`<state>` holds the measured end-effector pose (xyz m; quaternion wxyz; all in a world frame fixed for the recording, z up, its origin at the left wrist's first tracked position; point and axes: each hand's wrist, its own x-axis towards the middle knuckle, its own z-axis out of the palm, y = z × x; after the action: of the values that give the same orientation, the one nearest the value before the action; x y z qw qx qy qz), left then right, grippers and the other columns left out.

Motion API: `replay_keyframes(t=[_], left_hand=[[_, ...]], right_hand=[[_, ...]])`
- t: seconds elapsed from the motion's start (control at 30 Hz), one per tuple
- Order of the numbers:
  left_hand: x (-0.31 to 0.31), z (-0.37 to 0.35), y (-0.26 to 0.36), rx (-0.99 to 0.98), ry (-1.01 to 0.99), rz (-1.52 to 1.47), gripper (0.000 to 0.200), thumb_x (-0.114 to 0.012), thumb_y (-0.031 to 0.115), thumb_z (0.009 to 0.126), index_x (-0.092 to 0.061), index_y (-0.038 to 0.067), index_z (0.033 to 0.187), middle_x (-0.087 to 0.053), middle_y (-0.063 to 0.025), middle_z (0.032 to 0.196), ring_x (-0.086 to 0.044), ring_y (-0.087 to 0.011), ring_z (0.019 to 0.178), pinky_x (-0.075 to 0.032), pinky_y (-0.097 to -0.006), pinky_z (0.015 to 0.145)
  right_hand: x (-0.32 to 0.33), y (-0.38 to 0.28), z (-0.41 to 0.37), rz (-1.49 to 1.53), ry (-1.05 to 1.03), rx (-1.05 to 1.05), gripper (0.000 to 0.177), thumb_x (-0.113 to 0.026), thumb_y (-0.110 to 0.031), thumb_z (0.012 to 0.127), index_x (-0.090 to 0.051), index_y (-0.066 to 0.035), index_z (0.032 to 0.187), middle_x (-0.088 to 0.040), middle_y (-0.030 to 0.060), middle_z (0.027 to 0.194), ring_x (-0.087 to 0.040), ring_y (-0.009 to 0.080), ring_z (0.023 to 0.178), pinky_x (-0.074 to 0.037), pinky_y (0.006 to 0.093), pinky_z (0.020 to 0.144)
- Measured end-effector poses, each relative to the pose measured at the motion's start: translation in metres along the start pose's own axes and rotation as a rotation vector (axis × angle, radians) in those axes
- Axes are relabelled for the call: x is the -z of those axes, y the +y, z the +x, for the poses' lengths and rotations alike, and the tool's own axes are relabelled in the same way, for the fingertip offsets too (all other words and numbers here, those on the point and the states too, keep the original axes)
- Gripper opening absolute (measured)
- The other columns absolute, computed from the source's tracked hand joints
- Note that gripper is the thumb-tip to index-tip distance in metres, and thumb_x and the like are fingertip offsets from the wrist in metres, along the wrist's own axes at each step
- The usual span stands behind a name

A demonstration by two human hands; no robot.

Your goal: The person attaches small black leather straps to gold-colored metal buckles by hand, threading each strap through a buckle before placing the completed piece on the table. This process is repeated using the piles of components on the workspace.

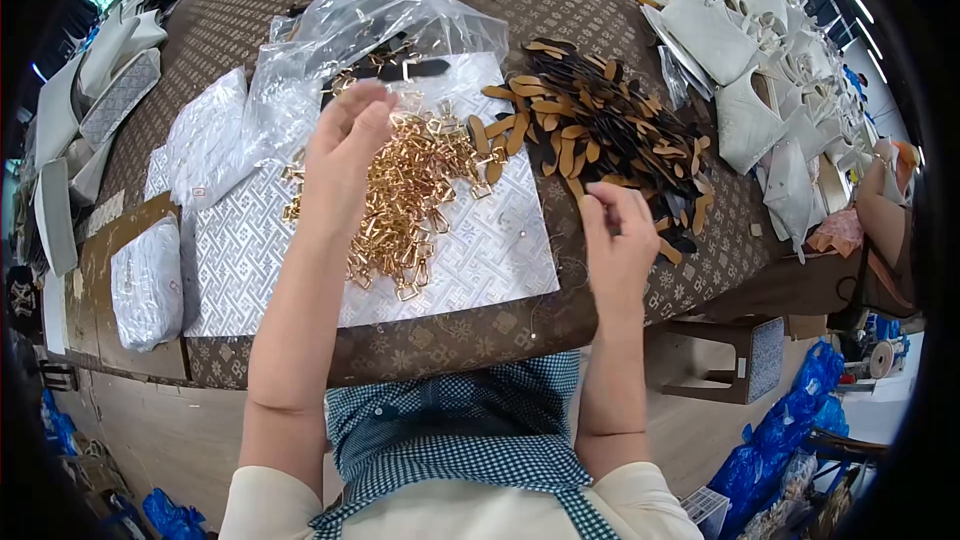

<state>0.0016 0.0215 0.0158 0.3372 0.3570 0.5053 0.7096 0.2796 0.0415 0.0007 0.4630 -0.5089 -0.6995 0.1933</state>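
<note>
My left hand (345,135) is raised over the far left side of a pile of gold metal clasps (405,190). Its fingers are curled toward the thumb and slightly blurred; what they hold, if anything, I cannot make out. Past it, a dark strap (430,68) with a gold ring lies by a clear plastic bag (390,5). To the right, my right hand (620,230) is closed in a pinch at the near edge of a heap of black and tan leather tabs (600,110). A tan tab (575,188) shows at its thumb tip.
A white patterned sheet (240,270) lies under the clasps on the brown patterned tablecloth (560,0). Plastic-wrapped bundles (148,285) are at left. Pale bag pieces (710,30) are heaped at right, near another person's arm (885,200). A stool (730,360) stands below.
</note>
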Motion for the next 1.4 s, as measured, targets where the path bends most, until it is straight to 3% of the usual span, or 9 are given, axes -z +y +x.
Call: replay_keyframes(t=[0.07, 0.17, 0.43, 0.57, 0.7, 0.77, 0.9, 1.1, 1.4], left_hand=[[0.018, 0.005, 0.000, -0.243, 0.053, 0.421, 0.049, -0.067, 0.018, 0.092, -0.050, -0.006, 0.131, -0.064, -0.0120, 0.116, -0.064, -0.0222, 0.102, -0.051, -0.0326, 0.087], [0.026, -0.028, 0.017, -0.116, -0.220, 0.683, 0.024, -0.069, 0.017, 0.087, -0.069, 0.005, 0.109, -0.067, -0.0077, 0.103, -0.063, -0.0175, 0.086, -0.051, -0.0312, 0.075], [0.006, -0.052, -0.010, -0.460, -0.604, 1.297, 0.017, -0.071, 0.020, 0.081, -0.071, 0.011, 0.096, -0.055, -0.0048, 0.092, -0.054, -0.0226, 0.096, -0.040, -0.0369, 0.087], [-0.001, -0.040, -0.015, -0.557, -0.640, 1.240, 0.014, -0.070, 0.020, 0.082, -0.064, 0.008, 0.085, -0.057, -0.0059, 0.090, -0.057, -0.0235, 0.092, -0.042, -0.0396, 0.081], [-0.015, -0.040, -0.002, -0.088, -0.350, 0.725, 0.015, -0.068, 0.013, 0.089, -0.060, 0.002, 0.096, -0.059, -0.0058, 0.089, -0.062, -0.0173, 0.070, -0.051, -0.0330, 0.061], [-0.011, -0.037, -0.005, 0.128, -0.210, 0.175, 0.021, -0.065, 0.010, 0.092, -0.056, 0.001, 0.109, -0.060, -0.0038, 0.091, -0.061, -0.0118, 0.071, -0.053, -0.0268, 0.063], [-0.003, -0.043, -0.006, 0.191, -0.190, -0.158, 0.032, -0.061, 0.005, 0.094, -0.052, 0.000, 0.123, -0.059, -0.0034, 0.096, -0.062, -0.0114, 0.085, -0.057, -0.0281, 0.074], [0.005, -0.045, -0.014, 0.241, -0.257, -0.253, 0.024, -0.065, 0.007, 0.092, -0.060, 0.002, 0.115, -0.063, -0.0026, 0.098, -0.061, -0.0099, 0.085, -0.053, -0.0253, 0.074], [-0.004, -0.056, -0.015, 0.266, -0.435, -0.101, 0.018, -0.073, 0.004, 0.086, -0.064, 0.003, 0.101, -0.065, 0.0000, 0.092, -0.060, -0.0062, 0.081, -0.050, -0.0213, 0.075]], right_hand=[[0.013, 0.022, 0.001, -0.255, -0.013, -0.039, 0.014, -0.068, -0.016, 0.087, -0.069, -0.006, 0.096, -0.062, 0.0054, 0.089, -0.057, 0.0251, 0.086, -0.047, 0.0367, 0.076], [0.018, 0.046, -0.007, -0.562, -0.044, 0.048, 0.018, -0.069, -0.018, 0.086, -0.069, -0.008, 0.101, -0.062, 0.0044, 0.095, -0.056, 0.0266, 0.091, -0.047, 0.0394, 0.080], [0.015, 0.039, -0.001, -0.415, -0.173, -0.099, 0.016, -0.071, -0.014, 0.081, -0.063, -0.005, 0.091, -0.059, 0.0051, 0.087, -0.054, 0.0260, 0.086, -0.045, 0.0398, 0.079], [-0.001, 0.022, -0.007, -0.012, -0.138, -0.170, 0.012, -0.068, -0.009, 0.086, -0.060, -0.002, 0.092, -0.062, 0.0071, 0.079, -0.059, 0.0171, 0.070, -0.048, 0.0309, 0.065], [-0.024, -0.015, -0.004, 0.447, -0.313, -0.271, 0.010, -0.062, -0.005, 0.090, -0.058, 0.002, 0.097, -0.067, 0.0058, 0.080, -0.059, 0.0075, 0.070, -0.048, 0.0235, 0.062], [-0.034, -0.032, 0.000, 0.625, -0.431, -0.324, 0.009, -0.058, -0.006, 0.094, -0.057, 0.002, 0.099, -0.066, 0.0040, 0.078, -0.057, 0.0049, 0.067, -0.047, 0.0209, 0.061], [-0.058, -0.042, 0.000, 0.706, -0.551, -0.264, 0.012, -0.053, -0.010, 0.099, -0.059, 0.000, 0.101, -0.061, 0.0007, 0.075, -0.050, 0.0041, 0.062, -0.041, 0.0190, 0.057], [-0.071, -0.039, -0.016, 0.759, -0.586, -0.295, 0.034, -0.050, -0.005, 0.095, -0.050, -0.002, 0.129, -0.057, 0.0002, 0.075, -0.049, 0.0048, 0.066, -0.039, 0.0201, 0.060], [-0.067, -0.043, -0.016, 0.911, -0.611, -0.302, 0.043, -0.046, 0.001, 0.091, -0.045, 0.000, 0.135, -0.050, -0.0009, 0.069, -0.045, 0.0053, 0.063, -0.039, 0.0215, 0.058]])
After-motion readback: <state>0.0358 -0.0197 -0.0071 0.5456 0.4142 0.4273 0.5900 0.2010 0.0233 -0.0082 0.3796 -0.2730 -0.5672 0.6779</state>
